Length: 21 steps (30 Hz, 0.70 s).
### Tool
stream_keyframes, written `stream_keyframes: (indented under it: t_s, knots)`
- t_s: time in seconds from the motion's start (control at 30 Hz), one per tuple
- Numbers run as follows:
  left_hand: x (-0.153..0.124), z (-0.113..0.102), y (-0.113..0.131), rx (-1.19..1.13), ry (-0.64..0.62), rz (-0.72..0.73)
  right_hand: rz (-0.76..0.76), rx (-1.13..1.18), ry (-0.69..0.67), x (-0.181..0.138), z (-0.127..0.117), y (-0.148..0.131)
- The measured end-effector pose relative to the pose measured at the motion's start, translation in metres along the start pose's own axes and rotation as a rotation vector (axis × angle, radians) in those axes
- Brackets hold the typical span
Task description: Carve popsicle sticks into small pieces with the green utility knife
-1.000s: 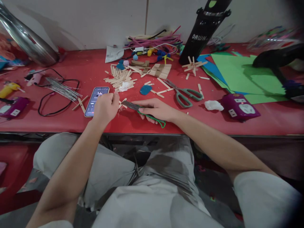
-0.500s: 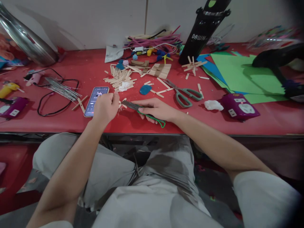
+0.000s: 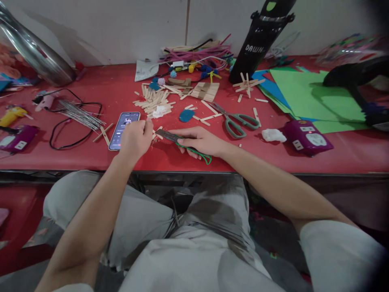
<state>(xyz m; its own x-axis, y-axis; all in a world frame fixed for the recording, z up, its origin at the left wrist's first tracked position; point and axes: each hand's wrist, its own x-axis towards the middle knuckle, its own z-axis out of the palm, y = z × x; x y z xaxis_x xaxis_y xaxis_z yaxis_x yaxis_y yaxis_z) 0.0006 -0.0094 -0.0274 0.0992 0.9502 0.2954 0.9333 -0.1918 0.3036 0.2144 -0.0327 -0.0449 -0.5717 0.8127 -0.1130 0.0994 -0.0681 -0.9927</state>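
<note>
head view: right hand grips a dark-bladed tool beside small wooden sticks; left hand curls near them, whether pinching any i cannot tell.

A tool with a dark, flat blade and a green handle ending in an open loop lies slantwise in the right hand, tip towards the left hand. Pale, narrow wooden stick pieces sit at its tip, close by the left hand, their far ends hidden
</note>
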Motion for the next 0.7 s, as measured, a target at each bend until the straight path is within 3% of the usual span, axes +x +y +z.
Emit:
stream_keyframes:
  t_s: [0.7]
  knots:
    - [0.0, -0.0009, 0.0006, -0.019, -0.04, -0.035, 0.015, -0.007, 0.018, -0.0006, -0.001, -0.0023]
